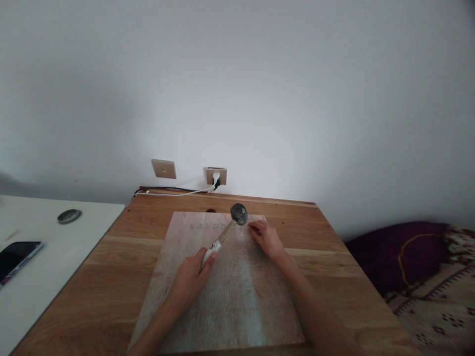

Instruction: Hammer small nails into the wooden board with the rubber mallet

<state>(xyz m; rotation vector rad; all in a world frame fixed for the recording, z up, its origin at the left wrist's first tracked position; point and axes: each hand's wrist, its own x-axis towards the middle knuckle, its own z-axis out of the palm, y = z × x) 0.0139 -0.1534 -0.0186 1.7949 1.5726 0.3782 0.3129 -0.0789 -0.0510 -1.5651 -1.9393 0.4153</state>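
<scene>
The left hand [193, 269] grips the hammer [226, 231] above the board [230, 296] on the tabletop [118, 262]; the right hand's [267, 239] fingertips pinch together beside the hammer's head, contents unclear; apparently a lining-up step, calling for steady fingers and careful aim.

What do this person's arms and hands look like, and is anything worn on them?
The left hand and right hand are bare and ungloved. The left forearm and right forearm are bare too: no sleeve, watch or bracelet shows.
</scene>
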